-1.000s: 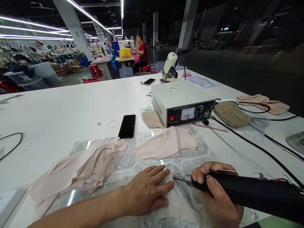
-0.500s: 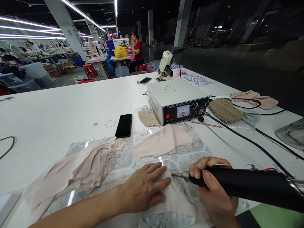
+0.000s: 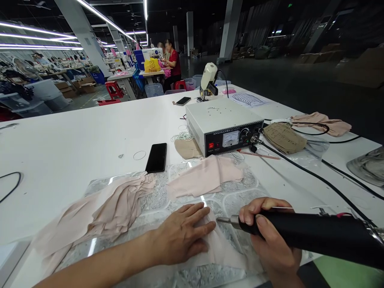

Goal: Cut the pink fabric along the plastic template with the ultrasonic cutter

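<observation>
My left hand [image 3: 184, 234] lies flat, fingers apart, on a pale pink fabric piece [image 3: 225, 252] over a clear patterned mat [image 3: 156, 200]. My right hand [image 3: 274, 236] is wrapped round a black handheld tool [image 3: 318, 236]. The tool's metal tip points left and sits close to my left fingertips, at the fabric's edge; whether it touches the fabric I cannot tell. Beyond my hands lies another pink piece [image 3: 207, 176]. A fanned stack of pink pieces [image 3: 114, 212] rests on the left part of the mat.
A control box [image 3: 231, 120] with cables running right stands beyond the mat. Near it are a black phone [image 3: 156, 158], brown templates [image 3: 283, 139] and a glass container [image 3: 367, 166]. Another phone and a cream device are farther back. A person in red sits in the background.
</observation>
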A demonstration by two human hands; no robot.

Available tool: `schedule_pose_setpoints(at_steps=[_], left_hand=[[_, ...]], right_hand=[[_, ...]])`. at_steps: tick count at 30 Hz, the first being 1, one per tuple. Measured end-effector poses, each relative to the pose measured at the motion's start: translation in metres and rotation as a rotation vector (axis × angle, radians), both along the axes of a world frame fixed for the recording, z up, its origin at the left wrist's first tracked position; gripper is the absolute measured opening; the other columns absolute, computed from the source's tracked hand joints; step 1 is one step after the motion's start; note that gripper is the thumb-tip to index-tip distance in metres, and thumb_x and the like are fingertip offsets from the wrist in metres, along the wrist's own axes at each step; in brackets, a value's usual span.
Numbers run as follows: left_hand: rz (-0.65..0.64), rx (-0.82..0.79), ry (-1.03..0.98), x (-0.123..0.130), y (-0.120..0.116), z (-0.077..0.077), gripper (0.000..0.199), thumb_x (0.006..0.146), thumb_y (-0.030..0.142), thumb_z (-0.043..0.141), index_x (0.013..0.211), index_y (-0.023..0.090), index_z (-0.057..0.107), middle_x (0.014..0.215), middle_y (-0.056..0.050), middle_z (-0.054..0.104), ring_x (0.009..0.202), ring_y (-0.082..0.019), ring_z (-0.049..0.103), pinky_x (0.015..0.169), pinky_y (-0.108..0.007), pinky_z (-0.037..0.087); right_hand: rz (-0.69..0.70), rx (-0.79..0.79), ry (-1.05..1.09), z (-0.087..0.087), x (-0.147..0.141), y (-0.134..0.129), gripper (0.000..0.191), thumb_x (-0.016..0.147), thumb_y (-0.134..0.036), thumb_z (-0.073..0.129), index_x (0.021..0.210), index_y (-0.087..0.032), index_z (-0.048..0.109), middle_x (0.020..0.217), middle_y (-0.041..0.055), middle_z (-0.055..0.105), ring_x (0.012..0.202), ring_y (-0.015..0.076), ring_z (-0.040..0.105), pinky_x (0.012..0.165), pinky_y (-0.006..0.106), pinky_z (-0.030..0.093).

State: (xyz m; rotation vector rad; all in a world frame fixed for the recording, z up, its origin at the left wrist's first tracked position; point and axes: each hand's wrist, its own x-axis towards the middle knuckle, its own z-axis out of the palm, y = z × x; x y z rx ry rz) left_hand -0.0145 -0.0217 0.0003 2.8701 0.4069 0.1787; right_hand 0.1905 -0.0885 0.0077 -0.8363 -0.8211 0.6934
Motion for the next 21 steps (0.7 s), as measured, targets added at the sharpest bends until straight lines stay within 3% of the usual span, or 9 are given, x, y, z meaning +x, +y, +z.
schedule_pose_setpoints(at_steps=[21], left_hand=[[-0.001,0.005,0.012,-0.0002,-0.0004,-0.0018,0.048,0.094,0.044,0.057,0.134,0.017,0.052,0.14,-0.017,0.05,0.131,-0.036,0.047,0.105,-0.047,0.043]], right_hand=[[0.01,-0.004,-0.073,-0.0023,-0.003,0.0104,0.01,0.085,-0.017,0.06,0.084,-0.023,0.052,0.075,-0.0024,0.056,0.057,0.0116,0.055,0.057,0.032,0.052]])
